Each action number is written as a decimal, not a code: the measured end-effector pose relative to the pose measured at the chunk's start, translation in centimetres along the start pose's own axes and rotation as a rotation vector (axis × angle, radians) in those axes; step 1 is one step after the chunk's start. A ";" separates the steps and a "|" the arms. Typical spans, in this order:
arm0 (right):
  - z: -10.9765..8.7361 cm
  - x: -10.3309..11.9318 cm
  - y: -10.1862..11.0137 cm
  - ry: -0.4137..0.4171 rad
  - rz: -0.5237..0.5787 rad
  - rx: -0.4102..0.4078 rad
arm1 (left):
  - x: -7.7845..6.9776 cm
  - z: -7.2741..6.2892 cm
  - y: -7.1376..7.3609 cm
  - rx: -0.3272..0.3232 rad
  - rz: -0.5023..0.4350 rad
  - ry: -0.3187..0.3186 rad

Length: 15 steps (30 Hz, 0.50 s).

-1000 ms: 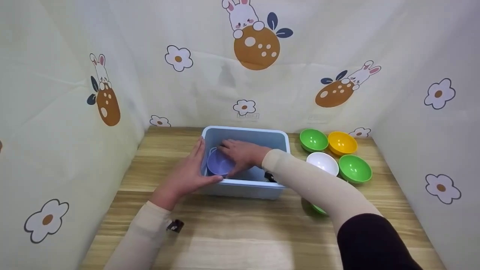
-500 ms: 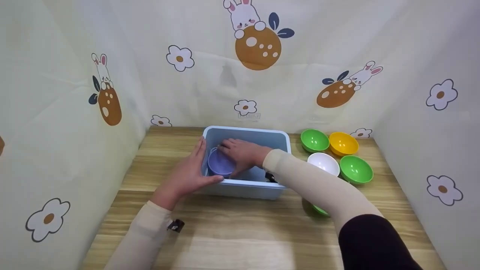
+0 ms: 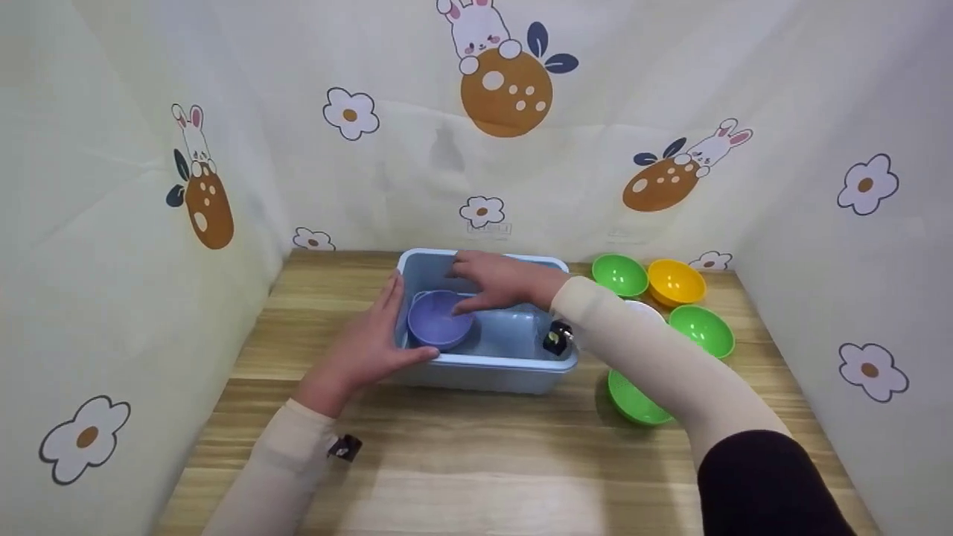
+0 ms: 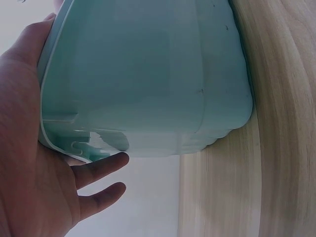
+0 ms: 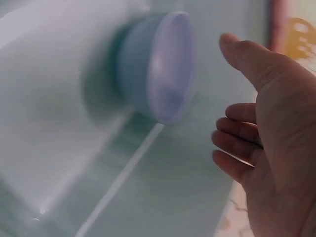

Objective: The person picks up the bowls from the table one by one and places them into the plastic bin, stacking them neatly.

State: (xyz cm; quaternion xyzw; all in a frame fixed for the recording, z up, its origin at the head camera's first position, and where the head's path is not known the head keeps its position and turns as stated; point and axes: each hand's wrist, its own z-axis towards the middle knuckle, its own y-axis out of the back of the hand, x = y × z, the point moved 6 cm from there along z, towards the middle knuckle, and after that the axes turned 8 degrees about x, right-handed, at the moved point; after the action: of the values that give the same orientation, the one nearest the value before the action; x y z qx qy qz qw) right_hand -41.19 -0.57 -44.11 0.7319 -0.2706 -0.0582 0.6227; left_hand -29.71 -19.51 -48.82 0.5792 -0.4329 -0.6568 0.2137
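A light blue plastic bin (image 3: 506, 363) stands on the wooden table in the head view. Inside it, at the left end, sits a purple bowl (image 3: 439, 321), upright with its mouth up. My right hand (image 3: 510, 281) hovers over the bin just right of the bowl, fingers apart and holding nothing. The right wrist view shows a gap between that hand (image 5: 276, 118) and the blurred bowl (image 5: 173, 69). My left hand (image 3: 356, 357) rests on the bin's left rim, thumb toward the front corner. In the left wrist view its fingers (image 4: 101, 168) lie straight along the bin's outer side.
Right of the bin are a green bowl (image 3: 620, 275), a yellow bowl (image 3: 676, 283), another green bowl (image 3: 703, 331) and a partly hidden white bowl (image 3: 645, 310). A green perforated bowl (image 3: 639, 402) lies partly under my right forearm. Patterned cloth walls (image 3: 595, 171) surround the table.
My right hand has let go of the purple bowl and lifted up and to the right. The bowl stays in the bin's left end. My left hand keeps its place on the rim.
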 end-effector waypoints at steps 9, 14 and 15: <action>-6.7 -0.1 4.1 0.054 0.200 -0.161 | 0.2 0.1 0.1 -0.010 0.028 0.002; -11.8 -0.7 3.5 0.060 0.228 -0.278 | 0.1 0.1 0.1 -0.022 0.031 -0.037; -12.8 -0.9 3.2 0.050 0.242 -0.297 | 0.0 0.1 0.1 -0.024 0.032 -0.042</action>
State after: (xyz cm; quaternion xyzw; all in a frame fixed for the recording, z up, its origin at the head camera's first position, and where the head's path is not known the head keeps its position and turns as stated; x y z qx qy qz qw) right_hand -37.59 10.85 -38.51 0.5952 -0.3296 -0.0041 0.7329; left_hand -29.82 -19.56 -48.78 0.5558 -0.4388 -0.6702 0.2221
